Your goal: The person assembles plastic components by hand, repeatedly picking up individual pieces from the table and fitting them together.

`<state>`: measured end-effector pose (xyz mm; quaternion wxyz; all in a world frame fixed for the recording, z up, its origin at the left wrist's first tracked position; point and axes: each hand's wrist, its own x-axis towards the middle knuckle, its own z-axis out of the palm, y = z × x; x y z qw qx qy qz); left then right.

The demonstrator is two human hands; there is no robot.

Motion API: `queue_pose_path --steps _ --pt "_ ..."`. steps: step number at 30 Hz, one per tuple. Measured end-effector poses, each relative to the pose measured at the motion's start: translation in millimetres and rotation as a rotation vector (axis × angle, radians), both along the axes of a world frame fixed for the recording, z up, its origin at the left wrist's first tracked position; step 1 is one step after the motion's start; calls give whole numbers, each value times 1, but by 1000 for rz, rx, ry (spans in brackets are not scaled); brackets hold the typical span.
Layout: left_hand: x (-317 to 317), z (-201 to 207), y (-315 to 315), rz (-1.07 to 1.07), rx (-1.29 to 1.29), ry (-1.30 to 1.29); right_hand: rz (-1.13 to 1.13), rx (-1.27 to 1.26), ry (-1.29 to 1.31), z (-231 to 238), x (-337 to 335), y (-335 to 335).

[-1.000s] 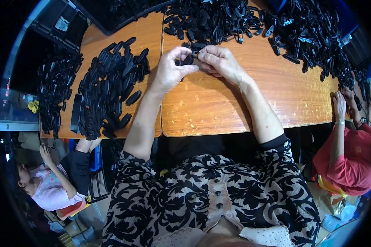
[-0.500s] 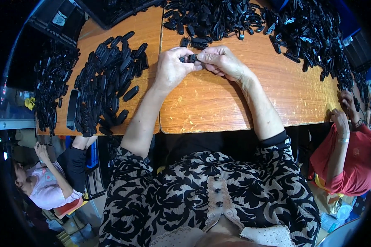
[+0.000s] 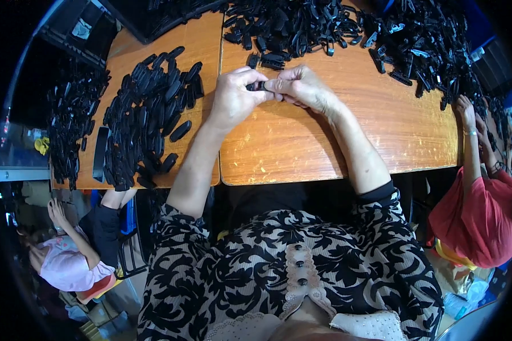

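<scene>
Above the wooden table, my left hand (image 3: pixel 235 98) and my right hand (image 3: pixel 306 88) meet around a small black plastic part (image 3: pixel 256 86). Thumb and fingers of the left hand pinch one end; the right thumb presses at its other end, so much of the part is covered. Its exact kind does not show. Just beyond my hands lie a few black plastic pieces (image 3: pixel 272 59). To the left of my left forearm spreads a heap of long, rounded black pieces (image 3: pixel 148 94).
A large pile of black clip-like parts (image 3: pixel 301 25) covers the far side and another (image 3: pixel 421 51) the far right of the table (image 3: pixel 279 148). Black crates (image 3: pixel 148 20) stand at the far left. A co-worker in red (image 3: pixel 478 216) reaches in at right; another person (image 3: pixel 77 256) sits at left.
The black part has turned and sits deeper between my fingers, with less of it showing. At right, the co-worker's hand has moved farther out toward the pile.
</scene>
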<state>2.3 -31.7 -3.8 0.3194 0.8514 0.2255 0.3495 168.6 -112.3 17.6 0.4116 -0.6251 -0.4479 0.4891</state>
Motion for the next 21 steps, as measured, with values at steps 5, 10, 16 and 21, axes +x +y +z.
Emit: queue_pose_path --steps 5,10,16,21 --pt "-11 14 4 -89 -264 52 68 -51 -27 -1 7 -2" --pt "-9 18 5 -224 -209 -32 215 88 193 -11 18 -4" --pt "-9 18 8 -202 -272 -21 96 91 150 -9 8 1" --pt "-21 31 5 32 59 95 -200 362 -360 -18 23 10"
